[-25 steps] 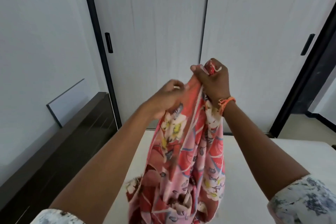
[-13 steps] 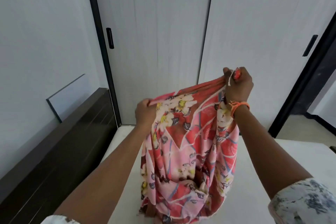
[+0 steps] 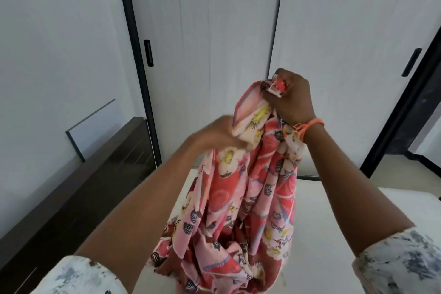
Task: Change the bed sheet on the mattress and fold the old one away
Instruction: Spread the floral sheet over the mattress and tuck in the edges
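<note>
One red-and-pink floral cotton bed sheet (image 3: 241, 210) hangs bunched between two raised hands above one bare white mattress (image 3: 334, 234), its lower folds pooling on the mattress surface near the bottom edge of the head view. The right hand (image 3: 290, 96), higher of the two and wearing one orange cord bracelet (image 3: 307, 127) at the wrist, has a tight grip: fingers curled fully closed round a gathered corner of the sheet, a small tuft of red and white hem poking out above the knuckles. The left hand (image 3: 214, 133), blurred, sits just below and beside it, touching the same bunch of fabric; its fingers seem closed on a fold of pale flower print, though the blur hides exactly how they lie. Both forearms are bare, with two white, grey-blotched short sleeves (image 3: 401, 260) at the lower corners. Behind stand two pale grey wardrobe doors (image 3: 210, 43) in black frames, each carrying one slim black vertical handle (image 3: 148, 53). To the left, one dark brown wooden headboard (image 3: 78, 186) runs along the wall, with one flat white panel (image 3: 95, 124) leaning behind it.
</note>
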